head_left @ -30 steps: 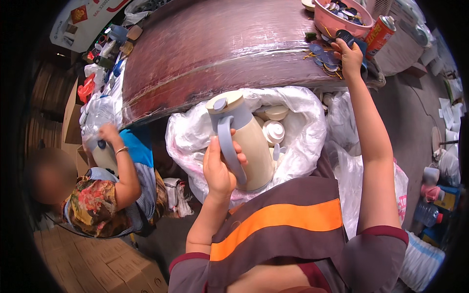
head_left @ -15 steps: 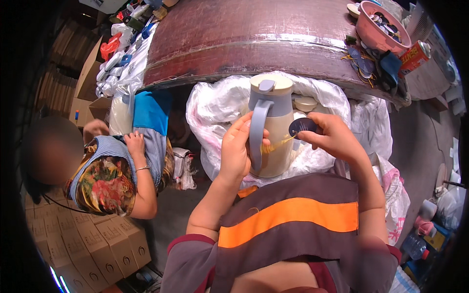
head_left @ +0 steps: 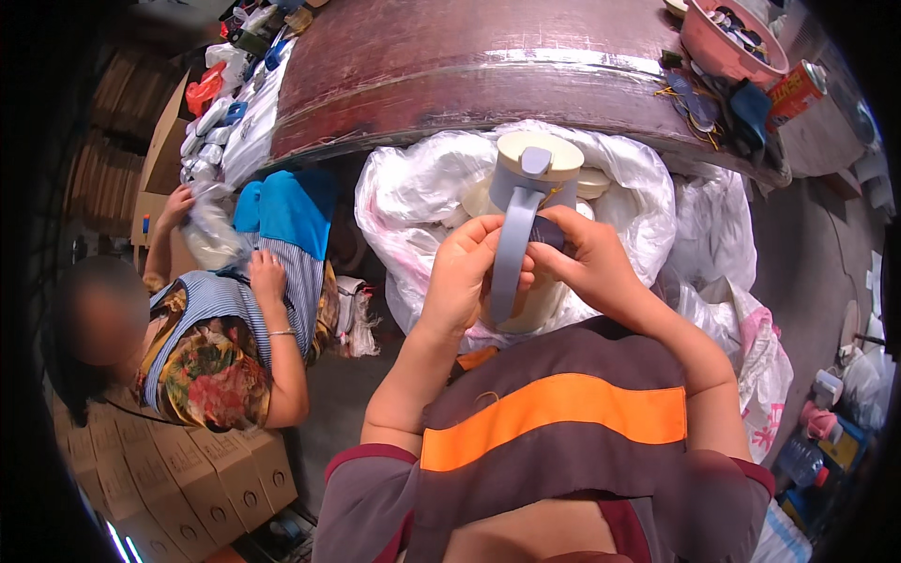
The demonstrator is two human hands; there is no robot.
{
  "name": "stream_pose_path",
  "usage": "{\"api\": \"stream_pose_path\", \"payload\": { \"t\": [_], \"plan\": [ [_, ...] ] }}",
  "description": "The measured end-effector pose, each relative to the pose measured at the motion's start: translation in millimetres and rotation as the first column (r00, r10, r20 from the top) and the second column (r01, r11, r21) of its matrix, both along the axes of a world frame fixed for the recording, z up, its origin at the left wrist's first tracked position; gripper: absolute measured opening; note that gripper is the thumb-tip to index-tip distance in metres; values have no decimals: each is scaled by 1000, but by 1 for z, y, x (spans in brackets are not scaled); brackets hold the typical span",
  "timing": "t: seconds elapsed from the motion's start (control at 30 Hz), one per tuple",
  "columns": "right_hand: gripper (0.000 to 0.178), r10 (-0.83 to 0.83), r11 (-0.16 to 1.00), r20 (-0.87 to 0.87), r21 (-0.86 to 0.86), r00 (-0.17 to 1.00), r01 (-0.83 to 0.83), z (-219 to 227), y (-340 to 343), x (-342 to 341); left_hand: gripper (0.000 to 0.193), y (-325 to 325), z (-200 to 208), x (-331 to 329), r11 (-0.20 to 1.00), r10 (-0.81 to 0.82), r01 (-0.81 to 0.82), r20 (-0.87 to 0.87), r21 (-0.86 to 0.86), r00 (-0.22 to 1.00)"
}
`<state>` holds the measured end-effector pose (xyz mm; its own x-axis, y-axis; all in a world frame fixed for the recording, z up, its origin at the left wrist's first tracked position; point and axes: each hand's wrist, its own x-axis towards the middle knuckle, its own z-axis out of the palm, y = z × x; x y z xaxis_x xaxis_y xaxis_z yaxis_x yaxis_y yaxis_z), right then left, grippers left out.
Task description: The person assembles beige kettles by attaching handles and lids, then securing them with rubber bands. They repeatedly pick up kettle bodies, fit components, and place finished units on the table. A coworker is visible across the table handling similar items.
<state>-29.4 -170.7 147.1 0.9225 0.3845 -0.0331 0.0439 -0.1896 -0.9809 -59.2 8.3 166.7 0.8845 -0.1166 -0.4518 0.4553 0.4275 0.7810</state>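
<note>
A cream vacuum jug (head_left: 509, 185) with a grey-blue collar and handle stands tilted in front of me. My left hand (head_left: 462, 272) is closed around its handle, the fingertips showing on the far side. Between the fingers of my right hand (head_left: 589, 255), close beside the handle, is a dark hang tag (head_left: 548, 233). Thin yellow string (head_left: 554, 191) shows at the jug's collar, just above the tag. My hands cover much of the jug's body. Behind it, more cream pieces (head_left: 591, 181) lie in a large white plastic sack (head_left: 404, 192).
A dark red table (head_left: 422, 75) spans the far side, bearing a pink basin (head_left: 727, 47), a bunch of dark tags (head_left: 693, 101) and a red spray can (head_left: 798, 94). At left, a co-worker (head_left: 211, 357) handles a bagged item (head_left: 211, 235) beside stacked cartons (head_left: 202, 479).
The jug has tipped and turned, its lid shifting right. My right hand has brought the tag left, up against the handle. The co-worker's far arm has reached out to the bagged item.
</note>
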Motion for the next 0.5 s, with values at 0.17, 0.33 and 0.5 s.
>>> {"api": "stream_pose_path", "payload": {
  "t": [0.17, 0.33, 0.5],
  "plan": [
    [21, -134, 983, -2, 125, 991, 133, -3, -13, -3, 26, 1, -6, -6, 999, -10, 11, 33, -31, 999],
    [27, 46, 952, -217, 306, 975, 24, 1, -21, -3, 25, 0, -8, -9, 997, -40, 43, 47, -65, 998],
    [28, 90, 976, 33, 197, 995, -94, -10, -23, 2, 24, -1, -9, -9, 993, -80, 83, 46, -84, 996]
  ]
}}
